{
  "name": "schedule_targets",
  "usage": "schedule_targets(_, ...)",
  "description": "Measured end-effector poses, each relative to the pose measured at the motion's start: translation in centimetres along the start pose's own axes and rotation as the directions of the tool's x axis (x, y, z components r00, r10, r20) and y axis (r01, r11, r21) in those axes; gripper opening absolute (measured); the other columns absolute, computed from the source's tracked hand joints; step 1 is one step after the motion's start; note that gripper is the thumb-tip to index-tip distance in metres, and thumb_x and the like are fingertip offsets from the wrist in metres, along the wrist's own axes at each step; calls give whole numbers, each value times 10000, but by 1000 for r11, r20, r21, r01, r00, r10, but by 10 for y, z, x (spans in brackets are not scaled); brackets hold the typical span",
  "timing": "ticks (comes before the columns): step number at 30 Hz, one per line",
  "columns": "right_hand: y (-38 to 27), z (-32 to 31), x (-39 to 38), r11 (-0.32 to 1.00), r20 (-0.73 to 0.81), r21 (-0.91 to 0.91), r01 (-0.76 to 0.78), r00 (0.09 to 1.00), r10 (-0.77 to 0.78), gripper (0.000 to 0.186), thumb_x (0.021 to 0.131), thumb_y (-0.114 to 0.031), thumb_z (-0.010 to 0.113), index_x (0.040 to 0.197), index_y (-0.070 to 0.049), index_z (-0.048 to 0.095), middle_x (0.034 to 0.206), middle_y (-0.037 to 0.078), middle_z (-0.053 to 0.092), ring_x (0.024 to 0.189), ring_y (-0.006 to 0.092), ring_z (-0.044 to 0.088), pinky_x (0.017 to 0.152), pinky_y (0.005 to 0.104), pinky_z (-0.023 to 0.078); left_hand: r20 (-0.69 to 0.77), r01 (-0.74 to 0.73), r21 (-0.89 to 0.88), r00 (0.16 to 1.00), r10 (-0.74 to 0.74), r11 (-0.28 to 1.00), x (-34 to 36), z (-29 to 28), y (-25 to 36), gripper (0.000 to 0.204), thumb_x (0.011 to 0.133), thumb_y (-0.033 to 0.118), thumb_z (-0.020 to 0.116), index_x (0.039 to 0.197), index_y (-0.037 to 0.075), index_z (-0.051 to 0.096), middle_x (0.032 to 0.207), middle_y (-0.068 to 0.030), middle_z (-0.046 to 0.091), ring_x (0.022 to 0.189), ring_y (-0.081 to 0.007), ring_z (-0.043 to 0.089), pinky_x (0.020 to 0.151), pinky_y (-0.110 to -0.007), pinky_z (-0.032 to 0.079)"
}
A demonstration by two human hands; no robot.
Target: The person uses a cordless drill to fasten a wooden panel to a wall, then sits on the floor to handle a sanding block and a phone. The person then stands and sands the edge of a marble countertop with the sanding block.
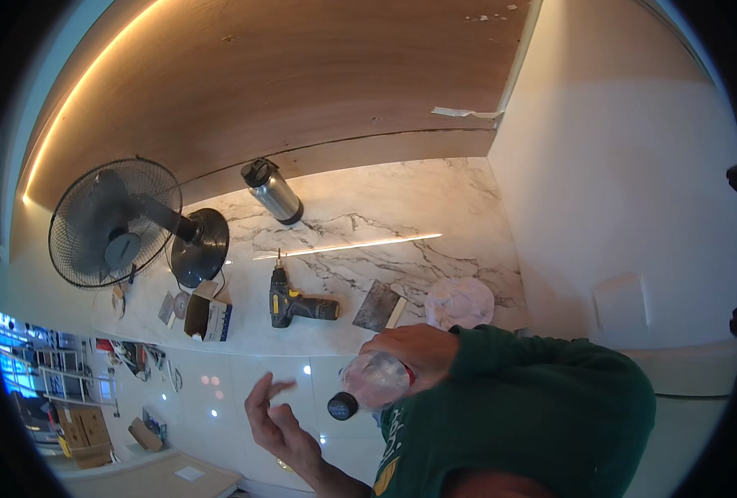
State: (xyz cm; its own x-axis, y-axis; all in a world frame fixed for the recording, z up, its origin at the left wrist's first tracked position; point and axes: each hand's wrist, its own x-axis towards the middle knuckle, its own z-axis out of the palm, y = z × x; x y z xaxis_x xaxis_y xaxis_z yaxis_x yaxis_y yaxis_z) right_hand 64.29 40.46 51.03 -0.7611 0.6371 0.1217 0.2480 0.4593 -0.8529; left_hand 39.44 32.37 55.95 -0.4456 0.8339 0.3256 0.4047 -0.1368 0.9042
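My right hand [414, 353], at the end of a green sleeve, is wrapped round a clear plastic bottle [377, 378] with pinkish contents, tilted with its black cap toward the lower left. My left hand [281, 423] is raised to the left of the bottle, fingers bent and apart, holding nothing. Just beyond my right hand on the marbled counter [401, 191] are a round pale dish [460, 300] smeared with pinkish material and a flat grey scraper [372, 305]. Left of these lies a black-and-yellow cordless drill [293, 303].
A black fan [115, 228], an opened small box [210, 322] and a steel flask [277, 195] stand on the counter. A white wall [609, 183] bounds it on the right. Ladder-like frames, cardboard boxes [86, 432] and scattered items occupy the tiled floor at the left.
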Motion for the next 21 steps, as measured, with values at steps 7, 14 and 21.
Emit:
schedule_targets(7, 16, 10, 6, 998, -35, -51, 43, 998, -44, 811, 716, -363, 914, 1341, -46, 506, 1173, 192, 649, 1037, 407, 665, 870, 477, 548, 306, -19, 331, 948, -89, 943, -20, -2, 33, 492, 917, 476, 769, 989, -7, 703, 825, -75, 624, 703, -112, 585, 549, -237, 363)
schedule_targets(14, 23, 10, 1, 997, -32, -47, -66, 997, 64, 794, 714, -341, 908, 1337, -36, 521, 1203, 193, 651, 1087, 407, 655, 908, 477, 538, 425, -51, 355, 898, -113, 933, -8, -1, 47, 312, 953, 202, 727, 1205, 20, 695, 893, -135, 667, 706, -229, 647, 601, -318, 494)
schedule_targets(21, 26, 14, 9, 990, 22, -122, -76, 997, 79, 744, 750, -346, 872, 1329, -28, 529, 1199, 201, 648, 1076, 401, 660, 904, 473, 546, 492, -270, 428, 870, 28, 862, -5, 10, 27, 363, 887, 354, 815, 1077, 72, 687, 880, -70, 695, 653, -238, 700, 540, -339, 536)
